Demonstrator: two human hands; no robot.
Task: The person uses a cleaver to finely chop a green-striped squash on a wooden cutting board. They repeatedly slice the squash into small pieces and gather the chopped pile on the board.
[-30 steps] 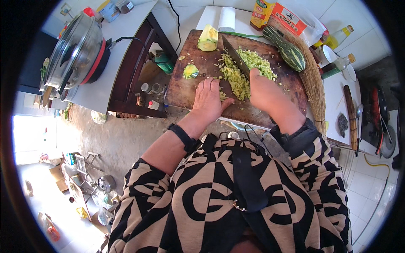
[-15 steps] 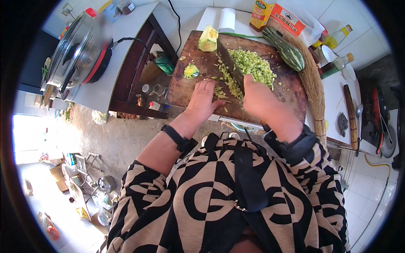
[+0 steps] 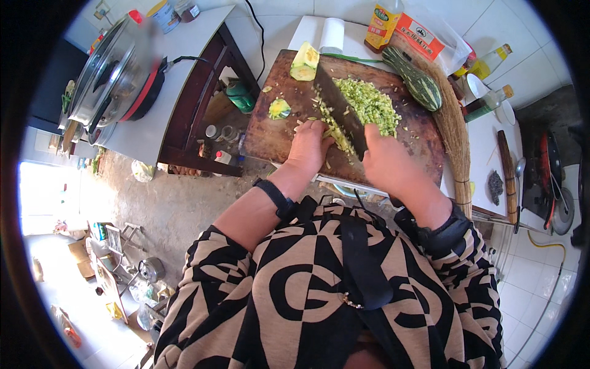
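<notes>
My right hand (image 3: 388, 161) is closed round the handle of a cleaver (image 3: 340, 104), its wide dark blade slanting away over the wooden cutting board (image 3: 270, 132). To the left of the blade, my left hand (image 3: 309, 147) has its fingers bunched on pale green squash strips (image 3: 337, 136) at the near side of the board. A heap of finely chopped squash (image 3: 372, 104) lies right of the blade. A peeled squash chunk (image 3: 305, 61) stands at the far left of the board, and a smaller squash end piece (image 3: 279, 109) lies nearer me.
A whole striped squash (image 3: 415, 80) rests at the board's far right, beside a straw broom (image 3: 453, 135). Behind are a sauce bottle (image 3: 382, 27), a paper roll (image 3: 332, 35) and oil bottles (image 3: 491, 63). An electric pan (image 3: 117, 74) occupies the left counter.
My left hand has moved right, closer to the blade, and its fingers have drawn in over the strips. The cleaver has shifted slightly right and toward me.
</notes>
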